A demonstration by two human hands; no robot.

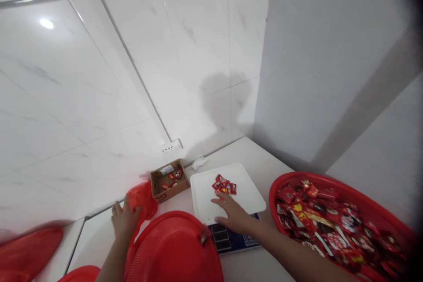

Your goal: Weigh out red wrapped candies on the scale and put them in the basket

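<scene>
My right hand [231, 215] is over the near part of a white tray [205, 194], fingers apart, close to a small pile of red wrapped candies [223, 183]. The tray rests on a blue scale [231, 242] with dark displays. My left hand [124, 220] has its fingers spread beside a red plastic bag [143, 198]; whether it touches the bag is unclear. Between my arms sits a red perforated basket [178, 251], with a small blurred dark object [204, 235] at its right rim. A small cardboard box [172, 191] holding a few candies stands beyond the bag.
A large red basin [276, 185] full of wrapped candies is on the right. More red containers [29, 251] are at the lower left. A crumpled white item [199, 163] lies near the wall, below a power socket [170, 147]. Tiled and grey walls bound the table.
</scene>
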